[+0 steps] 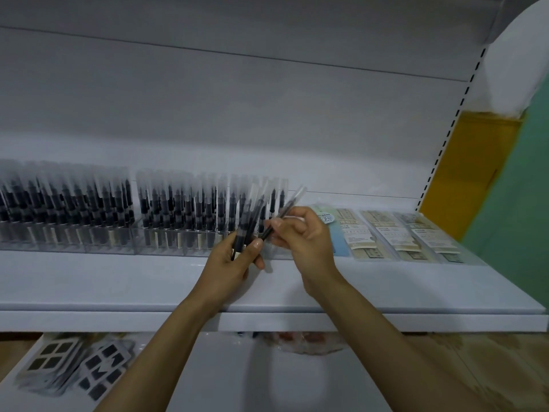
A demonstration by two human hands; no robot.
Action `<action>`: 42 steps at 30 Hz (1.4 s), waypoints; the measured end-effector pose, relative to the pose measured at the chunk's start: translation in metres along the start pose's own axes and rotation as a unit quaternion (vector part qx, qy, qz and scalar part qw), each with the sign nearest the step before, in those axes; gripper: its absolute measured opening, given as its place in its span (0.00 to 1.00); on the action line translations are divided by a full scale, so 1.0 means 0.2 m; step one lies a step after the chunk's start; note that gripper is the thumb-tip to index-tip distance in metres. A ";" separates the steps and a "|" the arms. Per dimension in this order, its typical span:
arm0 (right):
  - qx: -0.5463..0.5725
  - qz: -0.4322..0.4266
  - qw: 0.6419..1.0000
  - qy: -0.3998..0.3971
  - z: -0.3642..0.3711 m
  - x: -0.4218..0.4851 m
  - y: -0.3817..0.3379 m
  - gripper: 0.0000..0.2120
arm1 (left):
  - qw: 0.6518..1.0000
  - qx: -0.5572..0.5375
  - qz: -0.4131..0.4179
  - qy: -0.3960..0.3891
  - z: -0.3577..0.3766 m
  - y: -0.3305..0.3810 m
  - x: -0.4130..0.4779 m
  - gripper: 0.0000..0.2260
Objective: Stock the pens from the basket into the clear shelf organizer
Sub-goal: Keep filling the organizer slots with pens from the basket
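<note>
Clear plastic walls of the shelf organizer (pixel 104 245) already hold packed stocked pens (pixel 178 203). The left hand (pixel 231 263) grips a fanned bundle of pens (pixel 248 215); the right hand (pixel 309 242) pinches a single pen (pixel 292 200) beside it. The loose fan may slip, or insertion may jostle crowded neighbours.

White shelf (pixel 118 281) against green wall (pixel 523 203).

Forearms raised, left hand (pixel 230 267) grips pen bundle (pixel 244 226), right hand (pixel 307 243) seemingly pinches single pen (pixel 286 210).
</note>
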State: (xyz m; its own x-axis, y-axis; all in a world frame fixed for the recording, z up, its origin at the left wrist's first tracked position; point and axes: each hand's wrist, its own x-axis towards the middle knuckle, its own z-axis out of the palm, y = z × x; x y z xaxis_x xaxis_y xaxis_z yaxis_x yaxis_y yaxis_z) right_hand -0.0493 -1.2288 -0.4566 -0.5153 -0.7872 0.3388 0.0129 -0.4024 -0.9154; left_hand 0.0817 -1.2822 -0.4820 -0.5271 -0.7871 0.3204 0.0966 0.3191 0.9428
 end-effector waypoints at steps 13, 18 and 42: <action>-0.258 -0.175 0.943 0.113 -0.01 0.22 0.02 0.07 | 0.998 -0.034 -0.041 0.015 0.00 -0.02 0.02 0.10; -0.391 -0.148 0.907 0.058 0.01 0.23 0.06 0.08 | 0.999 -0.028 -0.036 0.018 -0.01 -0.01 0.01 0.12; -0.331 -0.136 0.930 0.078 -0.05 0.18 0.11 0.08 | 0.998 -0.025 -0.045 0.031 0.00 -0.02 0.01 0.17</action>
State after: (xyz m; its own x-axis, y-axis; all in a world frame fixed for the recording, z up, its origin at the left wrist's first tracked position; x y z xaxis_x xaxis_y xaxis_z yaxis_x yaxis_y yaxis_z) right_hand -0.0753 -1.2609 -0.4670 -0.5406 -0.5999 0.5898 -0.6412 -0.1601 -0.7505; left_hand 0.0794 -1.2849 -0.4841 -0.4831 -0.8427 0.2375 0.0943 0.2196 0.9710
